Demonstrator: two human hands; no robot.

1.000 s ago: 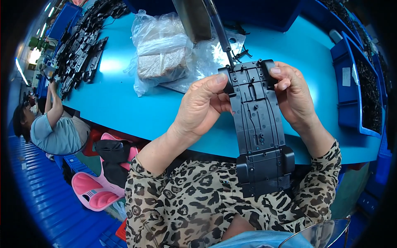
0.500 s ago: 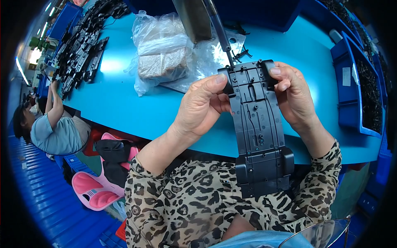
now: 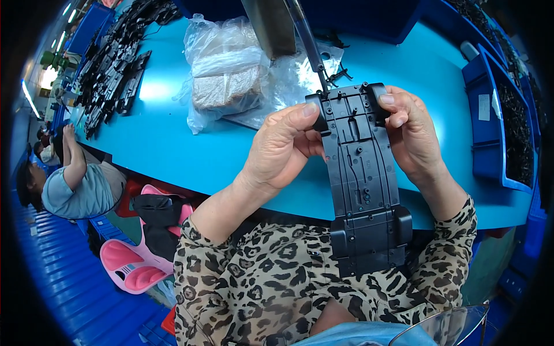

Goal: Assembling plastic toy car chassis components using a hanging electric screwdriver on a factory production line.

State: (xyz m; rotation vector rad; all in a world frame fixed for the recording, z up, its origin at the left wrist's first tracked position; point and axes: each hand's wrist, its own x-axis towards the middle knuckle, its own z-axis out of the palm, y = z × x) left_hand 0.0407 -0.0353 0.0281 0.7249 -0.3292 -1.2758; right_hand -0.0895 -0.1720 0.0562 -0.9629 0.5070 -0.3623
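A long black plastic toy car chassis (image 3: 365, 173), with ribs, screw posts and wheel-arch pieces at both ends, is held between my hands above the near side of the table. My left hand (image 3: 281, 145) grips the far left wheel arch, thumb on top and fingers curled beneath. On the opposite arch, my right hand (image 3: 411, 128) pinches with thumb and bent fingers. A slim dark metal rod (image 3: 309, 46) comes down from above to the chassis's far left corner; whether its tip touches, I cannot tell. The chassis's near end hangs before my patterned shirt.
A clear-wrapped block (image 3: 226, 86) lies beyond my left hand, beside a metal plate (image 3: 276, 32). Black parts are heaped (image 3: 115, 69) at far left. A blue bin (image 3: 483, 135) of black pieces stands right. A co-worker (image 3: 81, 184) sits left, near a pink chair (image 3: 124, 265).
The chassis has shifted very slightly to the right under the rod, both hands keeping their grip. At left, the co-worker's arm has lowered a little.
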